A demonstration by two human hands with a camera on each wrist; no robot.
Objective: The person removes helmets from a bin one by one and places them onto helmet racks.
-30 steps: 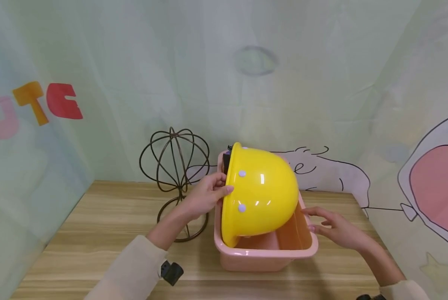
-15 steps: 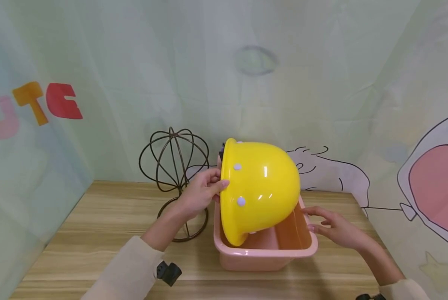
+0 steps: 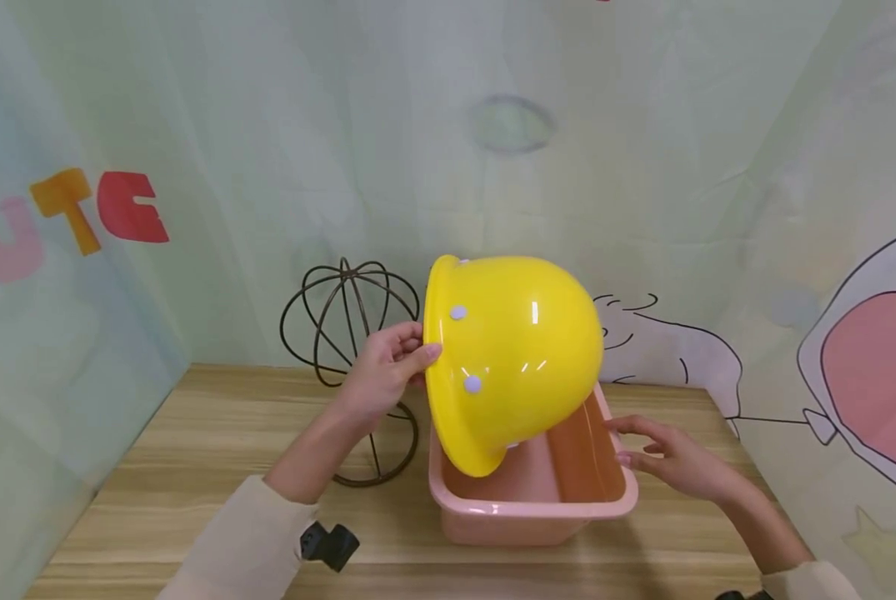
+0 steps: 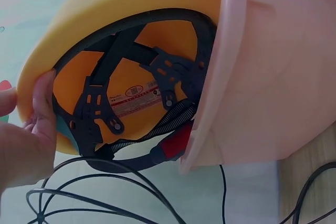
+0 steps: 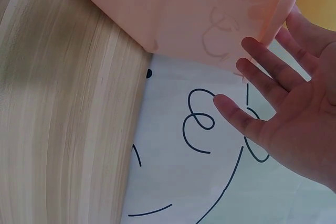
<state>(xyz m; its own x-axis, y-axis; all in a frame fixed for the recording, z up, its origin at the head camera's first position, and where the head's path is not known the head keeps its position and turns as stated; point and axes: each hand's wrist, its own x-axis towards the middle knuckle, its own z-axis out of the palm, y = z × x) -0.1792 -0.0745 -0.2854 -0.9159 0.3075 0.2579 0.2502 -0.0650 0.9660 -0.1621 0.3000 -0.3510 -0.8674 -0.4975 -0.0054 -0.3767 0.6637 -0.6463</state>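
A yellow hard hat (image 3: pixel 526 350) is tilted on its side over a pink plastic bin (image 3: pixel 530 508), its crown facing right. My left hand (image 3: pixel 382 367) pinches the brim, thumb on the outer face and fingers inside. Dark suspension straps (image 4: pixel 115 56) and a red piece (image 4: pixel 176 142) on the headband show within the shell in the left wrist view; part of the hat is hidden behind the bin's wall. At the bin's right rim, my right hand (image 3: pixel 673 458) touches the edge with its fingertips. Its fingers (image 5: pixel 270 72) are spread and fairly straight along the outside.
Left of the bin stands a dark wire stand (image 3: pixel 348 273) with a globe-shaped top and round base, close behind my left hand. The wooden table (image 3: pixel 215 467) meets a printed cloth backdrop (image 3: pixel 282 167) at the back and on both sides.
My left hand has raised the hard hat and shifted it left, tipping its brim further. More of the bin's inside shows. My right hand stays at the rim.
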